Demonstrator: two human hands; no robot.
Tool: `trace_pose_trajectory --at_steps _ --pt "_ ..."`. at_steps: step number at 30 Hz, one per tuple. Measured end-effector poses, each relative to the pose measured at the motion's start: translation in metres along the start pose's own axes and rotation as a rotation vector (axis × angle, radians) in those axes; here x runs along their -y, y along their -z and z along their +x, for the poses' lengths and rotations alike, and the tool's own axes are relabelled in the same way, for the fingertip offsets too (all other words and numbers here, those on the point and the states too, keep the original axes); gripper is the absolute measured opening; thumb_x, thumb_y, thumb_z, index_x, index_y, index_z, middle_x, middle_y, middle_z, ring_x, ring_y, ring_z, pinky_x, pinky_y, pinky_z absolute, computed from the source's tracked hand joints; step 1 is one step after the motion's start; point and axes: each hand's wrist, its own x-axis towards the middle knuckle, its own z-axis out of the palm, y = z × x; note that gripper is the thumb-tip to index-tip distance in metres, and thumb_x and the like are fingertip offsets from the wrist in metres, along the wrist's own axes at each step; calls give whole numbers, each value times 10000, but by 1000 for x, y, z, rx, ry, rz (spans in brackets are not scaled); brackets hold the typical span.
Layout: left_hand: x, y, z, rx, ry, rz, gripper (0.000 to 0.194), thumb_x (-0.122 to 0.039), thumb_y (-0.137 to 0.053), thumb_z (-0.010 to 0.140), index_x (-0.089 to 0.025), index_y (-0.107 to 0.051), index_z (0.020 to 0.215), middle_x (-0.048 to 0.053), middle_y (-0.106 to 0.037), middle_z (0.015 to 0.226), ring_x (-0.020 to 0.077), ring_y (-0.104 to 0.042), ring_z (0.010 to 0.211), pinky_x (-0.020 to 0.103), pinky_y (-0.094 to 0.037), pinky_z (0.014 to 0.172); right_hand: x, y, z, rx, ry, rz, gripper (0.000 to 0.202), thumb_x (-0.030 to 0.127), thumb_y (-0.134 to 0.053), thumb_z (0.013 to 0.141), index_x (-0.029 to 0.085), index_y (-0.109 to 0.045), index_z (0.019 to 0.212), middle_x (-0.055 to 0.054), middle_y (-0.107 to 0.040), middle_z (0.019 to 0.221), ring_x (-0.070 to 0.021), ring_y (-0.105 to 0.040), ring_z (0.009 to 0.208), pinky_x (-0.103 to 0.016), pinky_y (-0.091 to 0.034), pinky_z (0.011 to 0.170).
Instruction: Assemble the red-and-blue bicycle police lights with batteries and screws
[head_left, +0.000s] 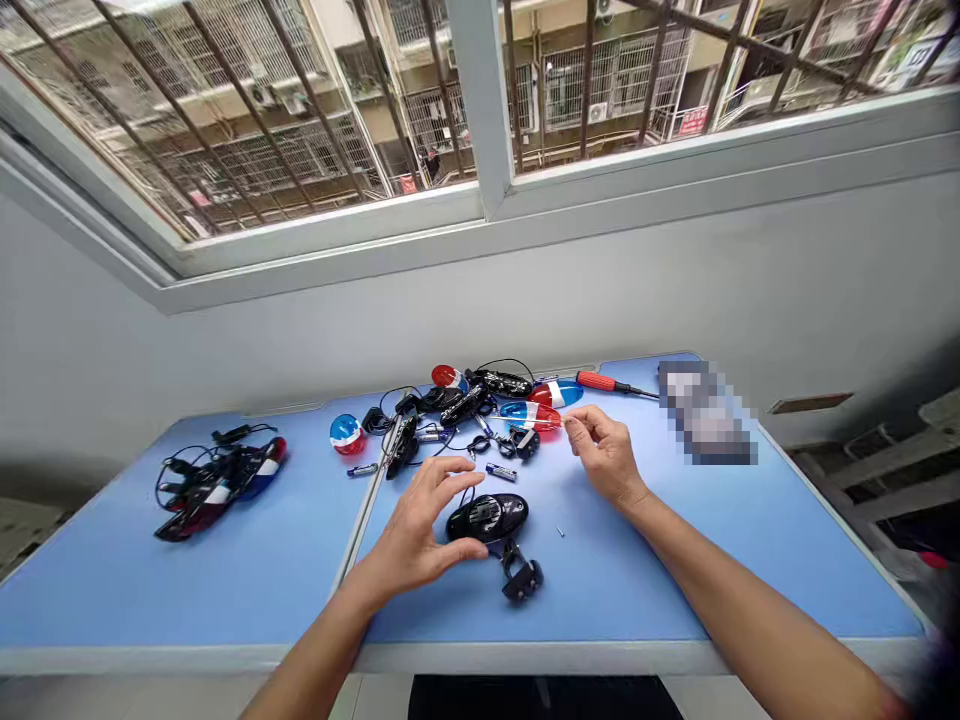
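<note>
My left hand is open, its thumb and fingers curved apart beside a black oval housing with a slotted grille. Whether it touches the housing I cannot tell. A black clamp-like bracket lies just below the housing, and a small screw is to its right. My right hand pinches the end of a thin light rod, which points left across a blue, white and red lens cover. The rod's exact kind is unclear, since the fingers hide its near end.
Behind are more black housings, another coloured cover, cables and batteries. A red-handled screwdriver lies near a pixelated object. At left are a round cover and assembled units. The blue table meets the wall.
</note>
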Motion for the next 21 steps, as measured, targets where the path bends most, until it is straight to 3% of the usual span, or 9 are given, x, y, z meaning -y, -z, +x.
trace_pose_trajectory --at_steps 4,8,11,15,17,21 --pt "-12 0 -1 181 77 63 629 -361 -774 790 -249 -465 1327 110 -541 1224 287 -517 1106 428 -447 935 1 -8 -5 52 -1 21 246 410 -501 871 202 -574 762 53 -435 526 -97 -361 460 -241 -289 457" --pt "-8 -4 5 259 260 -57 492 -273 -718 815 -255 -536 1272 96 -562 1249 280 -538 1116 411 -447 935 1 -10 -6 81 2 23 246 415 -520 865 202 -580 757 59 -422 516 -93 -355 450 -241 -286 454" --pt "9 -5 8 206 502 -381 449 -322 -716 803 -231 -577 1220 84 -600 1208 262 -568 1065 363 -464 879 0 -10 -4 79 13 30 250 414 -519 866 194 -594 773 61 -414 510 -92 -340 441 -242 -273 444" --pt "36 -1 1 111 795 -1126 457 -378 -717 804 -175 -608 1198 90 -658 1117 216 -625 918 286 -474 737 -2 -8 -1 70 -9 40 268 430 -520 869 186 -609 800 56 -430 508 -98 -358 437 -244 -267 432" --pt "46 1 -5 86 842 -1359 463 -406 -689 823 -151 -610 1201 113 -673 1089 213 -653 848 296 -487 706 -5 -8 0 67 -44 42 279 448 -530 864 188 -617 816 57 -427 499 -107 -379 446 -244 -282 436" --pt "57 6 -15 77 860 -1504 525 -434 -601 864 -115 -560 1279 181 -667 1157 242 -686 829 326 -506 683 -10 -8 2 75 -69 48 307 488 -542 861 195 -614 807 45 -459 519 -117 -421 476 -246 -330 458"
